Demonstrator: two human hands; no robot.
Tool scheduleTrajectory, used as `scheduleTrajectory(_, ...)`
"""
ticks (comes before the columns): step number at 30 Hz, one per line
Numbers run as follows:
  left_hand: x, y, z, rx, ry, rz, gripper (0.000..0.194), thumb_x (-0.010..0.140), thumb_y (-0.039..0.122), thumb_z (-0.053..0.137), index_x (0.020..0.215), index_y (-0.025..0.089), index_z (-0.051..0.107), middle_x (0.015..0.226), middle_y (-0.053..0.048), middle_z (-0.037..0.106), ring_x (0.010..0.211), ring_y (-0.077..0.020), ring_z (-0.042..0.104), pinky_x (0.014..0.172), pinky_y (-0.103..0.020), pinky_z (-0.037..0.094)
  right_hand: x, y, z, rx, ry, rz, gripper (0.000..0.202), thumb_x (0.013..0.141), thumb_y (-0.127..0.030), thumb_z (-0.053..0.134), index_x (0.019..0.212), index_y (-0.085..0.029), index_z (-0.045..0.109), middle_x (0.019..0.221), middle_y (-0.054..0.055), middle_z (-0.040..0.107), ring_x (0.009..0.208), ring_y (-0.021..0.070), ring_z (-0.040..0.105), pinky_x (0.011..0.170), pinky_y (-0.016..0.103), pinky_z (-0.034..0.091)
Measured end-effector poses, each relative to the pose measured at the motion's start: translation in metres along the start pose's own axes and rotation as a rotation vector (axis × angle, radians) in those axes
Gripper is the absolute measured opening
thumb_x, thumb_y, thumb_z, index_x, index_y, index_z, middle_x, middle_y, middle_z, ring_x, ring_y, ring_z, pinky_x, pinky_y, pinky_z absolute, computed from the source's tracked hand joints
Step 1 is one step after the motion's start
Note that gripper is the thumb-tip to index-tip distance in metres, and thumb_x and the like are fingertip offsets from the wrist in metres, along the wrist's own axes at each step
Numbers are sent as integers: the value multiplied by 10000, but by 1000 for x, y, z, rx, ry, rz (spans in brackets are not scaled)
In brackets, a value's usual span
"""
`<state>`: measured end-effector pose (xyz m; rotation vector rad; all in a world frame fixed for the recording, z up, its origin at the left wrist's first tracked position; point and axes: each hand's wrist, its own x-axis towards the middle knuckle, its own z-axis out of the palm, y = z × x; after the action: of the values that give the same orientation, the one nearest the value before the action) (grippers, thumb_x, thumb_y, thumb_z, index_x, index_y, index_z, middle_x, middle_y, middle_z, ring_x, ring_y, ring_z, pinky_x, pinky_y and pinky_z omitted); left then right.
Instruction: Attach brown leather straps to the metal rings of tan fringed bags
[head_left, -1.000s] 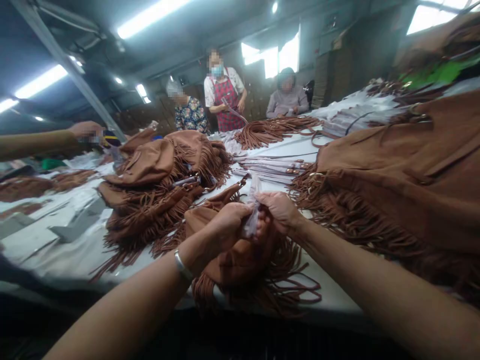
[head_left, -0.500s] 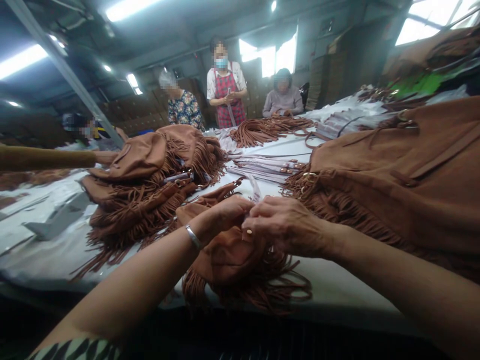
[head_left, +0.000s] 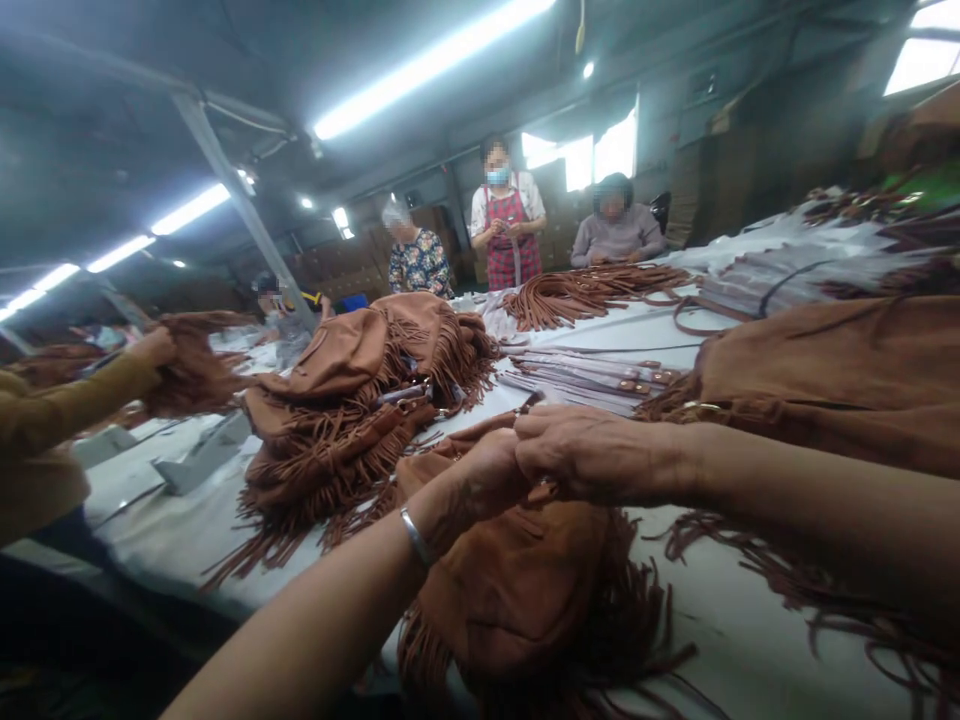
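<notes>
A brown suede-like fringed bag (head_left: 517, 585) lies on the white-covered table in front of me, its fringe spread around it. Just above the bag, my left hand (head_left: 491, 468) and my right hand (head_left: 600, 455) meet, both closed with fingers pinched together. Between and below the fingers a small brown end of the bag's strap (head_left: 541, 491) shows; most of what they grip is hidden by the right hand. A silver bracelet (head_left: 415, 536) circles my left wrist.
Left of my hands stands a pile of fringed bags (head_left: 322, 370); a large brown bag (head_left: 817, 370) lies right. Wrapped straps (head_left: 585, 370) and a fringe bundle (head_left: 592, 290) lie beyond. A co-worker's sleeved arm (head_left: 97, 405) holds brown material (head_left: 199, 365) at left. Several people work across the table.
My view has swung left and up. Both hands stay together over the bag; the clear plastic strip and studded tab seen at them before are now largely hidden. The co-worker's hand has lifted brown material.
</notes>
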<state>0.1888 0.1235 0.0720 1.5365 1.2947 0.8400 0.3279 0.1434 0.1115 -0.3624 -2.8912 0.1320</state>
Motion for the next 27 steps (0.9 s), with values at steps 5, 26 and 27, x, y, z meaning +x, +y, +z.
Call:
scheduleTrajectory(5,-4,-19,-8,-245,-34,-190,313,855,373,398,710,136,542,523,-4,514,395,-92,485,392,-203,364,-4,20,22,8,33,201,209,897,-285,433,828,-161,587,854,50,607,693,138,546,580,242,353)
scheduleTrajectory(26,-48,-24,-41,647,112,459,321,892,358,411,645,167,487,606,17,464,591,-108,433,579,-234,326,0,15,16,337,-48,216,260,739,-387,628,773,-144,545,694,-12,525,605,102,447,534,212,318)
scheduleTrajectory(27,-45,-21,-41,613,114,459,309,885,367,426,664,167,508,617,15,480,604,-111,450,587,-231,339,-3,18,10,380,-69,208,263,782,-399,590,777,-138,556,694,-9,527,609,99,451,543,207,329)
